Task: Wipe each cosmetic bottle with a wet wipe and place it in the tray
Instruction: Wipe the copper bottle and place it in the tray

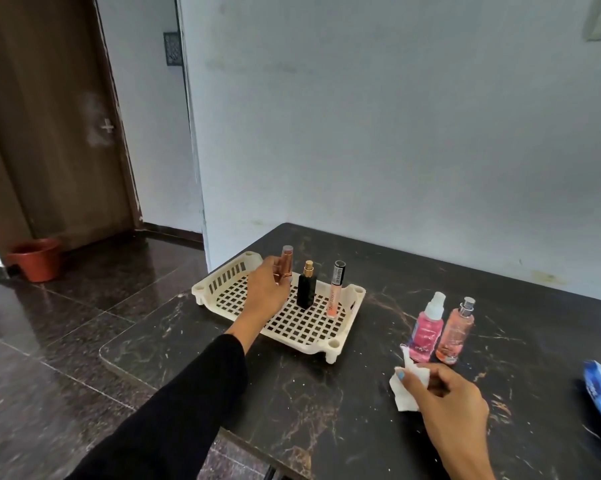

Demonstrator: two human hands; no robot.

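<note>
While the left hand point(267, 289) held a rose-gold tube point(286, 263) upright over the cream tray point(304, 329), its grip clamped on the tube, a black bottle point(306, 289) and a peach gloss tube point(335, 292) stood inside, toward the tray's far side. Near the table's point(326, 403) front edge, the right hand point(451, 393) pinched a white wipe point(404, 386). Two pink spray bottles point(425, 332) stood just beyond it, side by side, outside the tray.
</note>
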